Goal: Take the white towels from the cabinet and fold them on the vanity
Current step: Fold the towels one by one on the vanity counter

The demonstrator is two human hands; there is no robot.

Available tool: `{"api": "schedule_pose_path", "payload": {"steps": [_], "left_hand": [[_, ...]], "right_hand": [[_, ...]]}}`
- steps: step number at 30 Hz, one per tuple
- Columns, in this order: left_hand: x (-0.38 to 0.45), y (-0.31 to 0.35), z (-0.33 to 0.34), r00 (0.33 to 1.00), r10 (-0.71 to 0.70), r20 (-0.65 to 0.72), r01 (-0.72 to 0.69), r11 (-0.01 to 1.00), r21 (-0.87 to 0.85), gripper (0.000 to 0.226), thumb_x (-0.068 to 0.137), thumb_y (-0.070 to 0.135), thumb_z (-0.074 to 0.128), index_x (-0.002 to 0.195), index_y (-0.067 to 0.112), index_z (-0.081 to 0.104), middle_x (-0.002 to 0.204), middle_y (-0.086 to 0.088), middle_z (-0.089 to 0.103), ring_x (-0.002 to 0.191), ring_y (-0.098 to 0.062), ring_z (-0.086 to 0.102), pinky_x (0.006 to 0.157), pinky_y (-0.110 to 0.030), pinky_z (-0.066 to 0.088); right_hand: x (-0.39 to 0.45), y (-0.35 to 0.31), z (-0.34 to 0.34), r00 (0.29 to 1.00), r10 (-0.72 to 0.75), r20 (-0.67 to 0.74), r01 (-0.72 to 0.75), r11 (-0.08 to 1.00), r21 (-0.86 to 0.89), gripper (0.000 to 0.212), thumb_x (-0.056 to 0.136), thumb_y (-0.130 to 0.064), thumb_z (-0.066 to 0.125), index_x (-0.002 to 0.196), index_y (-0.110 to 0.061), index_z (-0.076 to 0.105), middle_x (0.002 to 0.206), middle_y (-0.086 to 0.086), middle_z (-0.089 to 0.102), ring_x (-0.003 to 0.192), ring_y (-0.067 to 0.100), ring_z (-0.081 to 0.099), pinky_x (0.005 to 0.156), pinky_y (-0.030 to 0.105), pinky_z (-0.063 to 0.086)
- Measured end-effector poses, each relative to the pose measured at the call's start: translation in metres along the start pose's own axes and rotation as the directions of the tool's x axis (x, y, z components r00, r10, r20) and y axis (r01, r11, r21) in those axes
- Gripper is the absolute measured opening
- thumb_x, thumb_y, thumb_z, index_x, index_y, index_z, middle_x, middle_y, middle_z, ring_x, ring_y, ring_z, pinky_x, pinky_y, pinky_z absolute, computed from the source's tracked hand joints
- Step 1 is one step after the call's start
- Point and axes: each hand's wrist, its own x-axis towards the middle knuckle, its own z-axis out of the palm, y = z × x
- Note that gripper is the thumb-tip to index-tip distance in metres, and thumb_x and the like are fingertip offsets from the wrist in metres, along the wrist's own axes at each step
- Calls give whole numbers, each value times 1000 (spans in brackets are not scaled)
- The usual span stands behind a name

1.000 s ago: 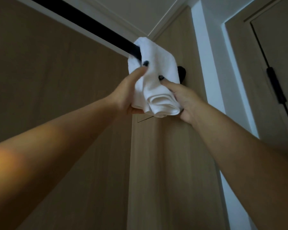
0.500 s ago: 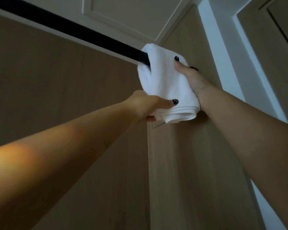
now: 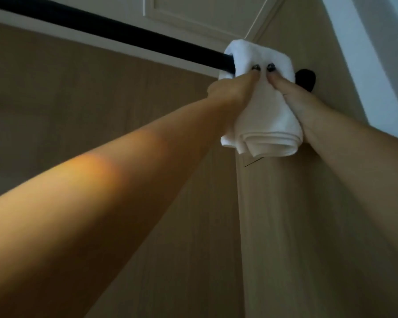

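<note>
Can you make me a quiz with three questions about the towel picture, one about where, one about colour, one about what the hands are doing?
1. Where is the towel?
A. Draped over the rod, near its right end
B. Flat on a shelf
C. On the floor

2. What colour is the rod?
A. White
B. Black
C. Gold

3. What are the two hands doing?
A. Hanging loose, away from the towel
B. Only one touches the towel
C. Both hold the towel, one on each side

Answers:
1. A: the towel hangs folded over the rod, close to the round mount on the wall.
2. B: the rod is a dark bar against the pale ceiling.
3. C: the left hand and the right hand grip the towel from each side, thumbs on its front.
</note>
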Motion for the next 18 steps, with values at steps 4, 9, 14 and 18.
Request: {"api": "schedule_pose_path", "payload": {"steps": [4,9,14,18], "left_hand": [[4,-12,22,984,90,-152,-62,982,178,78,94,61,48,146,6,31,127,-10,53,107,-28,56,85,-34,43],[-10,-45,32,942,241,-233,-118,889,443,64,97,62,38,129,6,39,117,-12,56,101,-32,59,89,-41,50],[-18,-39,29,932,309,-191,-171,837,520,55,102,54,34,126,5,40,124,-16,55,105,-31,61,92,-47,53],[-27,-33,31,929,303,-213,-157,844,513,55,102,53,33,129,5,43,124,-14,56,104,-28,62,90,-44,54]], "right_hand": [[-15,21,-4,995,17,98,-18,1000,13,47,85,-52,67,116,-17,70,106,7,75,98,23,72,88,38,57],[-34,36,-6,999,19,-45,-25,987,-157,51,83,-61,65,105,-15,66,88,1,77,78,15,74,73,29,58],[-37,34,0,974,-156,-166,113,963,-243,34,89,-50,63,88,-17,67,84,1,74,74,12,72,63,25,57],[-45,29,0,966,-170,-196,126,967,-220,51,89,-49,63,105,0,70,98,17,74,87,28,71,76,39,57]]}}
